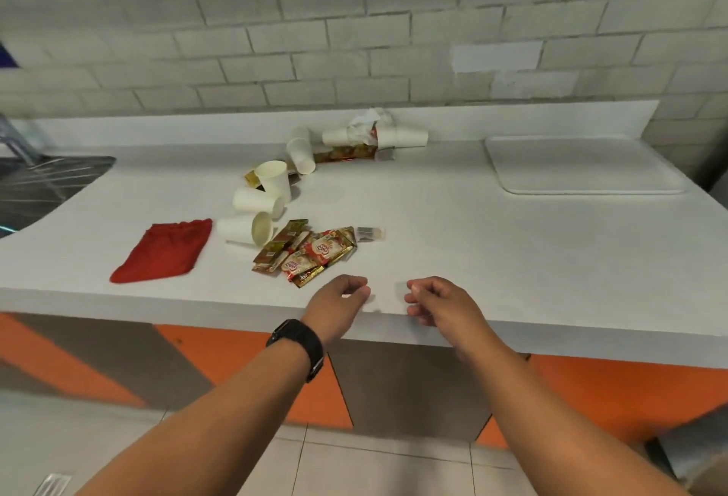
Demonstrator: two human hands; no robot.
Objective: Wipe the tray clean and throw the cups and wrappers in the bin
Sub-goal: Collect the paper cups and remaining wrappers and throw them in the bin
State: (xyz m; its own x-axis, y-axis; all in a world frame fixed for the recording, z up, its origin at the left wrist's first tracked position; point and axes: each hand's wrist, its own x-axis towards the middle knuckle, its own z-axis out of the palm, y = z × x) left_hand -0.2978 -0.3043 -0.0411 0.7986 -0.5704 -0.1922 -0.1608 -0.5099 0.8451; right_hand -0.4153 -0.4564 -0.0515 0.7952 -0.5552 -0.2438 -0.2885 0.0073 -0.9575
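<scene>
Red cloth (163, 251) lies flat near the front-left edge of the surface (453, 228), long axis running from the front edge back and to the right. It sits ahead-left of my left hand (335, 308), well apart from it. Left hand is clearly the nearer one for it.

Tipped paper cups (256, 204) trail from beside the cloth back toward the rear edge, where more cups (394, 137) lie with crumpled tissue stuffed in. Sachet wrappers (307, 251) are piled just ahead of my left hand, near it but not touching.

Left hand hovers over the front edge, fingers loosely curled, nothing in it. Right hand (437, 302) is just beside it, same loose curl, also holding nothing.

White tray (583, 165) sits at the back-right corner, far ahead-right of my right hand, long axis along the rear edge. Nothing on it that I can see.

My call: cloth first with the left, then across to the tray. No bin in view.
</scene>
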